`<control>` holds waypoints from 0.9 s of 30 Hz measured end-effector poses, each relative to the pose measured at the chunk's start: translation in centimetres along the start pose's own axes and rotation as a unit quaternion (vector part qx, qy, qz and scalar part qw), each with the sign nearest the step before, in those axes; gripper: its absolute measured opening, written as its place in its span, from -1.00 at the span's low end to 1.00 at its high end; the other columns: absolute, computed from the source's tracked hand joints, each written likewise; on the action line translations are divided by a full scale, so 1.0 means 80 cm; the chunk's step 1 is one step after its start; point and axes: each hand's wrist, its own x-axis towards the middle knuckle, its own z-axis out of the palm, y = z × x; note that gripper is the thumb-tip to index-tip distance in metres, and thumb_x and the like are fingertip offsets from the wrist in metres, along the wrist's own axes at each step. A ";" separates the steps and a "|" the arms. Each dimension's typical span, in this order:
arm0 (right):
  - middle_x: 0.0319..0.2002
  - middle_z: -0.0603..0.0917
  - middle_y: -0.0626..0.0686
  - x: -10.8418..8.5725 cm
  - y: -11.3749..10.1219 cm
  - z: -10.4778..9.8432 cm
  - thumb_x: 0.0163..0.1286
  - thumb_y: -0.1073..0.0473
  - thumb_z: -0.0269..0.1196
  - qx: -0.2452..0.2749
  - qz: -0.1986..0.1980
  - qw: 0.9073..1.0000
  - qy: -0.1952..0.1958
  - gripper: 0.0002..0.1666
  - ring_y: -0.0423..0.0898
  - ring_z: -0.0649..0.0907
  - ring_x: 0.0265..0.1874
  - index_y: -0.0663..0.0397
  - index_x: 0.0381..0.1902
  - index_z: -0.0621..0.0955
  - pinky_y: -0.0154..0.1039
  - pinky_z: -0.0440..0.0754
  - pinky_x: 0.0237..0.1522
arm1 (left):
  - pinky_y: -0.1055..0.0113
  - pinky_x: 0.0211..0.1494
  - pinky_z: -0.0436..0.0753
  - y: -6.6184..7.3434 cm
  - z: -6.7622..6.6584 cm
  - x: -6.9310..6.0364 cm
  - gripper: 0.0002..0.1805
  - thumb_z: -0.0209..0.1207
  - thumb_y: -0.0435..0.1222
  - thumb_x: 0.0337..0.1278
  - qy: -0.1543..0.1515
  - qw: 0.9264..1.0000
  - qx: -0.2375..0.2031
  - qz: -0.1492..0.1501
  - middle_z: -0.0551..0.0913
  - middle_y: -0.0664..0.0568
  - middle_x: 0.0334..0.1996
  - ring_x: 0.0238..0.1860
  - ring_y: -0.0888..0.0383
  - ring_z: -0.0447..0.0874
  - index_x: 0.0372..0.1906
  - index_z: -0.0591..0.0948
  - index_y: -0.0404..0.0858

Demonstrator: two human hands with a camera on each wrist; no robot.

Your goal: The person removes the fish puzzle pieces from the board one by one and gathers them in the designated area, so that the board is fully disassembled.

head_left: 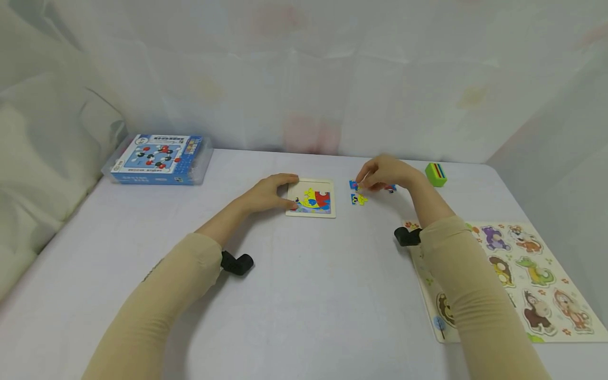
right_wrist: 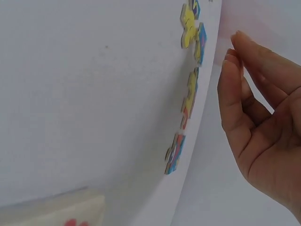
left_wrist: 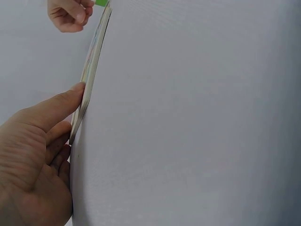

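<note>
A small wooden jigsaw tray (head_left: 325, 184) lies on the white table, with colourful pieces fitted in its lower part and bare wood above. My left hand (head_left: 266, 195) holds its left side; the left wrist view shows the thumb (left_wrist: 70, 100) against the edge. To the right of the tray, my right hand (head_left: 387, 171) hovers over several loose jigsaw pieces (head_left: 362, 200), partly hiding them. Yellow, blue and red pieces (right_wrist: 190, 94) stand in a row in the right wrist view. The right hand's fingers are bent, with nothing visible between thumb and fingertips.
At the back left sits a clear plastic case (head_left: 201, 163) with a blue molecule-picture label. A green block with coloured stripes (head_left: 435, 174) stands behind the right wrist. An animal puzzle board (head_left: 515, 264) lies at the right, partly under the right sleeve (head_left: 480, 295).
</note>
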 end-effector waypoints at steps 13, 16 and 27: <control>-0.26 0.69 0.11 0.014 -0.041 0.031 0.37 0.09 0.29 0.016 -0.055 0.996 0.073 -0.69 0.06 0.67 -0.28 0.10 0.00 0.67 -0.12 0.72 -0.05 | -0.03 0.66 0.04 -0.001 0.000 0.000 -0.14 0.35 -0.07 0.06 0.000 1.000 0.006 0.008 0.21 0.01 0.55 0.60 -0.01 0.03 0.48 0.30 -0.13; -0.23 0.69 0.15 0.020 -0.049 0.041 0.36 0.10 0.29 0.023 -0.067 0.995 0.065 -0.70 0.01 0.65 -0.31 0.10 -0.01 0.67 -0.11 0.73 -0.05 | -0.03 0.66 0.05 -0.001 0.000 0.000 -0.14 0.36 -0.07 0.05 0.001 1.000 0.004 0.009 0.21 0.01 0.55 0.60 0.00 0.04 0.48 0.31 -0.13; -0.25 0.70 0.14 0.040 -0.072 0.070 0.36 0.16 0.28 0.046 -0.092 0.995 0.016 -0.72 -0.04 0.68 -0.31 0.13 -0.01 0.67 -0.26 0.74 -0.12 | -0.06 0.65 0.05 -0.002 -0.001 0.000 -0.13 0.36 -0.04 0.05 0.002 1.000 0.003 0.010 0.23 0.02 0.54 0.60 -0.01 0.05 0.48 0.30 -0.13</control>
